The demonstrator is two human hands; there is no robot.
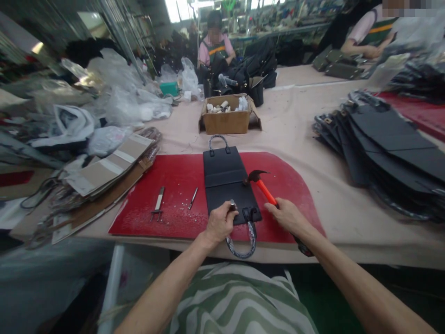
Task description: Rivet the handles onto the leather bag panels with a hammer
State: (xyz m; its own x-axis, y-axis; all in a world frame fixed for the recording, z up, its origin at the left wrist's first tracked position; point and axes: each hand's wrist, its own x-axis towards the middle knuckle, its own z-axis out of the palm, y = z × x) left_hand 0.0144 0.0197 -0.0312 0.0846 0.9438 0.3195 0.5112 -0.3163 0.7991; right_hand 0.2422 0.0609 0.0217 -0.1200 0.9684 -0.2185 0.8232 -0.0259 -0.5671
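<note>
A black bag panel (224, 171) lies on the red mat (285, 185), with wrapped handles at its far and near ends. My left hand (220, 222) is closed on a small metal tool (232, 204) over the near part of the panel, left of the near handle (242, 253). In my right hand (287, 215) is a hammer (266, 191) with an orange handle. Its dark head is above the panel's right edge. A metal punch (193, 198) and a pronged tool (158, 204) rest on the mat to the left.
Beyond the panel stands a cardboard box (227, 121) of small items. Stacked black panels (389, 144) are at the right. Cardboard pieces (113, 164) and plastic wrapping (118, 99) lie at the left. Two people sit farther back, one (216, 46) near the middle.
</note>
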